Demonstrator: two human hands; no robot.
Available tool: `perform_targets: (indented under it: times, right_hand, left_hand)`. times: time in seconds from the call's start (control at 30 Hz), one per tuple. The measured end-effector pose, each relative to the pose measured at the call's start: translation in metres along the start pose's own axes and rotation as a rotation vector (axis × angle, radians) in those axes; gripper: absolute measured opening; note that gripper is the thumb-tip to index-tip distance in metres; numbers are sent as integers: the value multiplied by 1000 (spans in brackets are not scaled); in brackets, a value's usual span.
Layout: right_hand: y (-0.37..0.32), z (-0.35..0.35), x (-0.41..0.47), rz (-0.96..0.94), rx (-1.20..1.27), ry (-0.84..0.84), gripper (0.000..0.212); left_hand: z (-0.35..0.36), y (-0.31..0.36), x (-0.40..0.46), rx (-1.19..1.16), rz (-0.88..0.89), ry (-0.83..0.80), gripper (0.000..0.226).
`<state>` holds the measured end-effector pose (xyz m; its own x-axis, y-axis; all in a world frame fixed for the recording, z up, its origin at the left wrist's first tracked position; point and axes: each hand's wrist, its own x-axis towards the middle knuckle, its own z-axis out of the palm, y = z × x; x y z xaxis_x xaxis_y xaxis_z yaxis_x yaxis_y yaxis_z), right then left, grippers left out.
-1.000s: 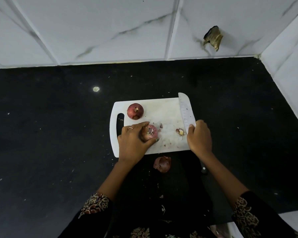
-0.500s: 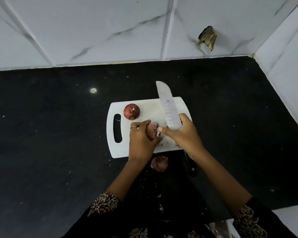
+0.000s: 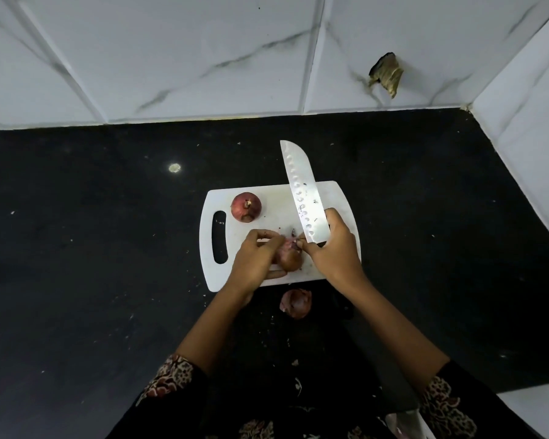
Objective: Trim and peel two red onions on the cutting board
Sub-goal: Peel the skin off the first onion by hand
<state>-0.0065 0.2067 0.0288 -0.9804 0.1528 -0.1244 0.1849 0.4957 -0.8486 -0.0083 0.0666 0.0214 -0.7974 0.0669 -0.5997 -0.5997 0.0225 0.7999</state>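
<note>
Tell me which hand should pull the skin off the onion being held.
Probably the right hand: its fingertips already pinch at the onion top while gripping the knife. The left hand cradles and steadies the onion.

1 view only: head-worn wide-angle camera, looking forward and steeply down over black worktop (image 3: 76,248). Cutting board (image 3: 339,198) near frame centre, close, within arm's reach; forearms enter from bottom edge. Tiled wall (image 3: 171,58) fills top third; side wall (image 3: 533,122) at right edge. Straight lines bow toward frame edges.
</note>
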Motion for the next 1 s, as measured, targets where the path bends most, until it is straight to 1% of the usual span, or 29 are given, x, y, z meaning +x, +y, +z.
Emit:
perform_targets:
  times: [0.13, 0.2, 0.3, 0.4, 0.5, 0.57, 0.63, 0.67, 0.73, 0.77, 0.8, 0.83, 0.87, 0.9, 0.93, 0.97, 1.0]
  right_hand:
    - [-5, -1, 0, -31, 91, -6, 37]
    - [-8, -1, 1, -22, 124, -13, 36]
    - [-9, 0, 2, 37, 238, -10, 33]
    - [-13, 2, 3, 203, 438, 3, 28]
    - [-15, 4, 3, 409, 678, -24, 22]
    - [-13, 4, 5, 504, 893, -56, 17]
    - [-11, 3, 7, 571, 1038, -98, 12]
    - [-11, 2, 8, 605, 1084, -123, 18]
    - [-8, 2, 9, 670, 1198, -175, 39]
    - [-6, 1, 9, 696, 1281, -200, 41]
    - [-6, 0, 9, 705, 1363, -220, 35]
    - [-5, -1, 10, 692, 1411, -226, 25]
    - [-6, -4, 10, 658, 1402, -219, 16]
    - [-4, -7, 12, 612, 1329, -189, 11]
    - [-4, -11, 14, 559, 1199, -131, 10]
    - [-3, -15, 16, 505, 1019, -52, 12]
    - [-2, -20, 18, 454, 821, 19, 19]
  left_hand:
    - [-8, 6, -2, -34, -143, -166, 42]
    - [-9, 7, -1, -105, -183, -228, 41]
    - [-8, 8, 0, -279, -174, -219, 29]
    - [-5, 8, 0, -408, -154, -212, 22]
    - [0, 8, 1, -477, -147, -184, 19]
    - [4, 6, 2, -499, -143, -163, 17]
    - [7, 5, 3, -520, -143, -156, 17]
    - [8, 4, 3, -534, -144, -156, 17]
    - [10, 4, 2, -581, -150, -149, 19]
    - [10, 4, 2, -621, -160, -140, 20]
    - [9, 3, 2, -671, -170, -132, 21]
    - [8, 1, 2, -716, -175, -130, 23]
    - [6, -1, 3, -739, -174, -130, 23]
    - [3, -2, 2, -734, -170, -128, 23]
    - [1, -4, 2, -706, -163, -123, 24]
    - [-1, -6, 2, -672, -158, -119, 24]
    - [-3, -7, 2, -639, -154, -116, 24]
